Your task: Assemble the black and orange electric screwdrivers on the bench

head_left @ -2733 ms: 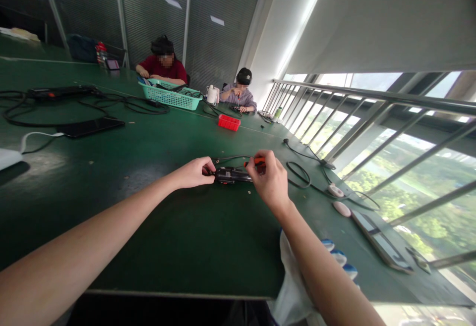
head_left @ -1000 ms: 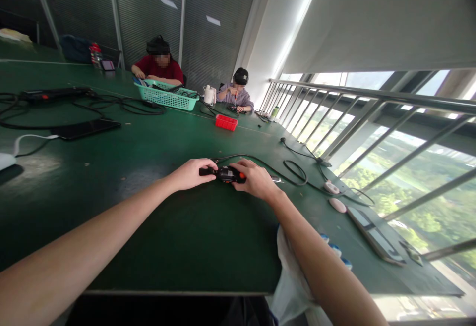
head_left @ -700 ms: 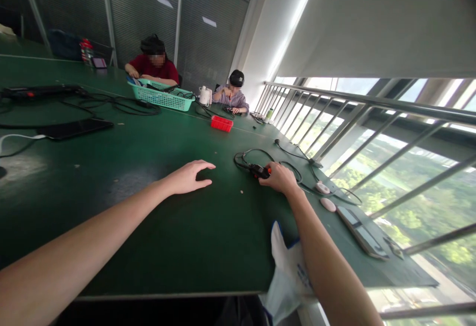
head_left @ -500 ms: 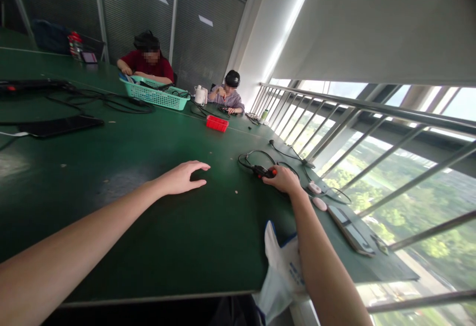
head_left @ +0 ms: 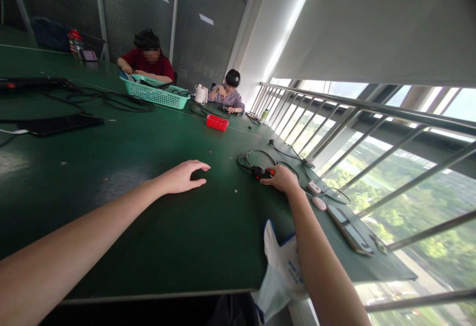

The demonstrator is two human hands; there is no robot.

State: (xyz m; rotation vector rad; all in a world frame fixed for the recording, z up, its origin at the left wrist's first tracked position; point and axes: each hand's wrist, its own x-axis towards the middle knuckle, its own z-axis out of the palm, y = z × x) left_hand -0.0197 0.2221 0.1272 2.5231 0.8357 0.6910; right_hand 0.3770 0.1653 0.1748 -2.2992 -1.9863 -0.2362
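My left hand rests on the green table with fingers apart and arched, holding nothing. My right hand lies to the right, its fingers over a small black device with an orange-red part. A black cable loops from that device across the table. Whether the right fingers grip the device or only rest on it is hidden.
A white plastic bag hangs at the near table edge. Two pale oval objects and a phone lie right. Farther off are a red box, a teal basket, cables, a tablet and two seated people. A railing runs along the right.
My right hand carried the black device with the orange-red part from in front of me off to the right. My left hand let go and opened on the table. The view turned right.
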